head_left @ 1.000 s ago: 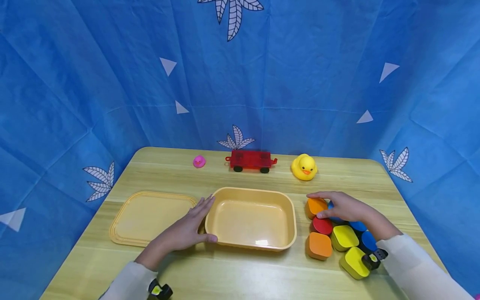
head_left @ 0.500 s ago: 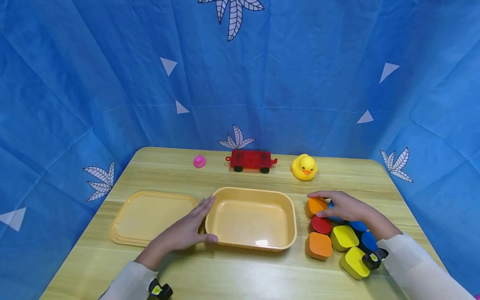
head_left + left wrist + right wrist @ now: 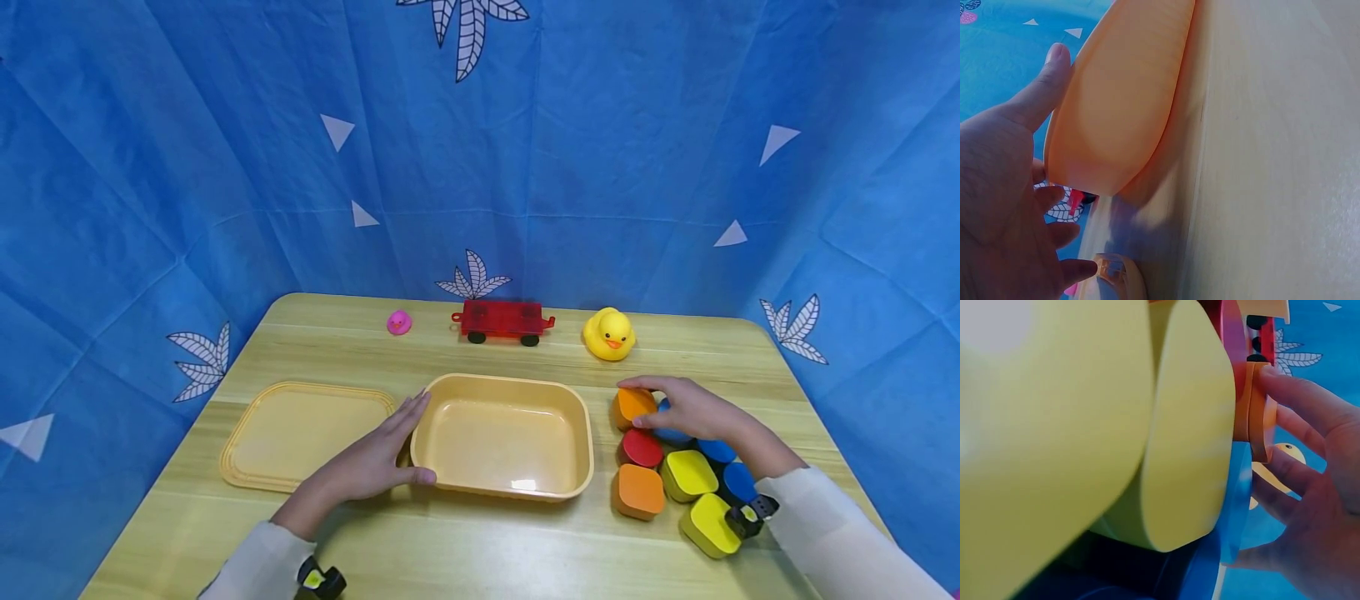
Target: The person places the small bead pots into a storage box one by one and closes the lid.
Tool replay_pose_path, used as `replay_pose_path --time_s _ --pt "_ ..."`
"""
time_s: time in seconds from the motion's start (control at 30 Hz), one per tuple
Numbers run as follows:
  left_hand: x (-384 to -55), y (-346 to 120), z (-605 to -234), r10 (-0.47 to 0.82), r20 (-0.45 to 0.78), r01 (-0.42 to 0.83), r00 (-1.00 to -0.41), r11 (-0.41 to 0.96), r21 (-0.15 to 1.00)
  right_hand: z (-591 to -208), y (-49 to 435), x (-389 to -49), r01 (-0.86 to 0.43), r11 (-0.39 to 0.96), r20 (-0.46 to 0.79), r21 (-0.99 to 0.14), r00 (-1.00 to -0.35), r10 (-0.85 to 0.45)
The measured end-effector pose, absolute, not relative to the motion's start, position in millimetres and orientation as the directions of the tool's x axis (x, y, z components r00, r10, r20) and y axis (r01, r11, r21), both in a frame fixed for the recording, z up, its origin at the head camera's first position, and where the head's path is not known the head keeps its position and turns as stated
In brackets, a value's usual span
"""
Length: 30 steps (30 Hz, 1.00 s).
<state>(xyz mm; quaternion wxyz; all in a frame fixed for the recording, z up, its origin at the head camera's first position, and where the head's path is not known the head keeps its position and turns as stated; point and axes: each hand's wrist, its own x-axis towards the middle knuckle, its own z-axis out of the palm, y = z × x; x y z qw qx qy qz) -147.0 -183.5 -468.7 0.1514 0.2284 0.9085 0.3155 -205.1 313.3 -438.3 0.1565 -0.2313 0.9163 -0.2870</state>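
A light-orange plastic tub (image 3: 502, 493) stands mid-table with nothing in it. My left hand (image 3: 375, 454) rests at its left end, fingers extended along the rim and thumb by the near corner; the left wrist view shows the thumb (image 3: 1054, 72) against the tub's edge. At the right, my right hand (image 3: 693, 410) pinches an orange rounded-square block (image 3: 632, 407) between thumb and index finger. Around it are a red round block (image 3: 641, 448), a second orange block (image 3: 640, 492), yellow blocks (image 3: 688, 475) and blue blocks (image 3: 738, 482). A seam crosses the pinched block's side (image 3: 1250, 403).
A matching flat lid (image 3: 300, 437) lies left of the tub, partly behind my left hand. Along the back stand a small pink duck (image 3: 399, 322), a red wheeled wagon (image 3: 502, 321) and a yellow duck (image 3: 608, 335). A blue curtain (image 3: 637, 150) hangs behind the table.
My right hand and the orange block have shifted slightly away from me and to the right. The red block has moved slightly left. My left hand and the tub stay put.
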Motion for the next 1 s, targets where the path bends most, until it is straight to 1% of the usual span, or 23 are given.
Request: replay_pose_path --time_s 0.3,0.57,0.83,1.0 --pt "-148.4 -182.0 -469.3 0.516 -0.130 0.311 -0.847 0.677 0.667 -429.5 309.6 -205.2 -0.351 0.713 -0.099 -0.607 -0.856 -0.507" --pt "-149.7 -182.4 -470.7 0.525 -0.129 0.310 -0.841 0.664 0.681 -413.8 294.5 -199.8 -0.370 0.711 -0.070 -0.598 -0.860 -0.506" --pt "-150.2 -182.7 -471.1 0.526 -0.135 0.303 -0.839 0.660 0.688 -399.2 273.2 -198.1 -0.432 0.666 -0.006 -0.608 -0.836 -0.548" --pt "-150.6 -182.5 -471.3 0.526 -0.136 0.301 -0.840 0.659 0.690 -392.0 255.4 -197.5 -0.472 0.657 0.020 -0.587 -0.820 -0.571"
